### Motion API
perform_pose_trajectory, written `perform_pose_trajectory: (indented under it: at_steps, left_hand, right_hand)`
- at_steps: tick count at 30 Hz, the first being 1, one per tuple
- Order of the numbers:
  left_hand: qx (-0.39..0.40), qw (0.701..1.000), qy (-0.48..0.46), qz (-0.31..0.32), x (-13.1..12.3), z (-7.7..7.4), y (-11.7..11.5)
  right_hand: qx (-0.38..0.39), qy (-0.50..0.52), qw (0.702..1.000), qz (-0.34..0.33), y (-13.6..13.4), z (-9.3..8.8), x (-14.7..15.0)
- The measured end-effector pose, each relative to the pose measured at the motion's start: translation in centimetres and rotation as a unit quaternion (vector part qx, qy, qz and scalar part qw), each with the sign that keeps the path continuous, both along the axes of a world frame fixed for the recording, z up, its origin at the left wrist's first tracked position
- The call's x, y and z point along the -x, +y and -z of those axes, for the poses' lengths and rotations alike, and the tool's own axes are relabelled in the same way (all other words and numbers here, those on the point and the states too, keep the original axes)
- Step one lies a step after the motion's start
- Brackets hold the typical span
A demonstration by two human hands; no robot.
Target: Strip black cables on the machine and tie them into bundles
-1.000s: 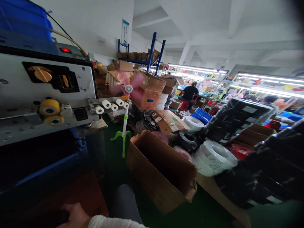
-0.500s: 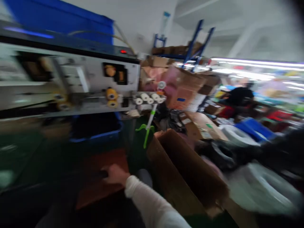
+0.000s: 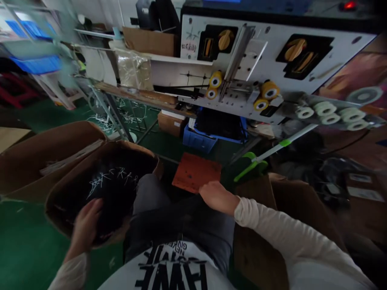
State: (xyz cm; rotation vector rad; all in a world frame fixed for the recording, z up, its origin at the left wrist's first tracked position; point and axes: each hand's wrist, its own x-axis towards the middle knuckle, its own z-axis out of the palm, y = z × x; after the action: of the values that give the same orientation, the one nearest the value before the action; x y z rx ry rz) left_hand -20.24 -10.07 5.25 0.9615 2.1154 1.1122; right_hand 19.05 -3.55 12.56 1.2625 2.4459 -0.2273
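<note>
My left hand (image 3: pixel 86 223) is over the near side of a brown carton (image 3: pixel 53 223). Its slightly blurred fingers reach forward, loosely bent, with no held thing visible. Black material (image 3: pixel 116 201) with thin white ties (image 3: pixel 101 179) fills the carton. My right hand (image 3: pixel 214 196) is closed at the near edge of an orange-red board (image 3: pixel 193 173), in front of my lap. Whatever its fingers grip is hidden; dark cloth-like material lies just below it. The board's surface has dark spots.
Ahead stands a machine with yellow rollers (image 3: pixel 270 89) on a bench. Beneath it is a blue crate (image 3: pixel 199 139). A green-footed stand (image 3: pixel 254 163) carries white rolls on the right. An open carton (image 3: pixel 256 245) is beside my right leg, another (image 3: pixel 21 177) at far left.
My view has swung left and down, bringing the carton of black material, my lap and my left hand into sight. My right hand stays by the orange-red board, now at its near edge.
</note>
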Motion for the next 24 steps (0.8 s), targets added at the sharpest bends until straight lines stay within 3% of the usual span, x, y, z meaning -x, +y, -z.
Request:
perform_pose_trajectory:
  at_steps: [1, 3, 5, 7, 9, 11, 14, 16, 18, 20, 22, 24]
  left_hand:
    - [0.001, 0.99, -0.101, 0.095, -2.7, 0.2, 1.1]
    - [0.005, 0.932, -0.186, 0.312, -9.1, -0.3, 3.5]
    - [-0.026, 0.851, -0.181, 0.493, -15.4, -1.4, 5.5]
    - [-0.062, 0.811, -0.125, 0.568, -20.3, -2.2, 6.6]
    - [-0.066, 0.828, -0.053, 0.554, -23.3, -2.0, 7.0]
    - [-0.058, 0.86, -0.015, 0.506, -24.7, -1.1, 7.2]
    - [-0.059, 0.88, -0.023, 0.47, -24.8, 0.1, 7.6]
    - [-0.06, 0.879, -0.035, 0.471, -24.2, 0.2, 8.1]
    - [-0.042, 0.872, -0.106, 0.476, -23.1, -0.6, 8.7]
    - [-0.018, 0.85, -0.23, 0.474, -21.7, -1.8, 9.1]
    - [0.002, 0.811, -0.345, 0.472, -20.4, -3.0, 9.3]
    - [0.015, 0.781, -0.399, 0.48, -19.4, -3.9, 9.4]
  right_hand:
    - [-0.003, -0.006, 1.0, 0.0, 0.3, -0.5, 0.6]
    - [-0.008, -0.023, 1.0, 0.005, 0.8, -1.7, 1.9]
    - [-0.01, -0.041, 0.999, 0.011, 1.2, -3.0, 3.0]
    - [-0.003, -0.058, 0.998, 0.005, 1.5, -4.0, 3.9]
    - [0.005, -0.074, 0.997, -0.002, 1.7, -4.7, 4.7]
    - [0.012, -0.089, 0.996, -0.003, 2.1, -5.1, 5.2]
    - [0.002, -0.086, 0.996, 0.0, 3.2, -5.6, 5.0]
    - [-0.039, -0.036, 0.999, -0.008, 4.4, -6.2, 3.8]
    - [-0.087, 0.063, 0.994, -0.014, 5.9, -6.7, 2.0]
    - [-0.088, 0.196, 0.977, -0.006, 7.2, -6.7, 0.5]
    - [-0.02, 0.323, 0.946, -0.003, 7.9, -5.8, 0.2]
    - [0.07, 0.422, 0.904, -0.027, 7.9, -4.2, 1.5]
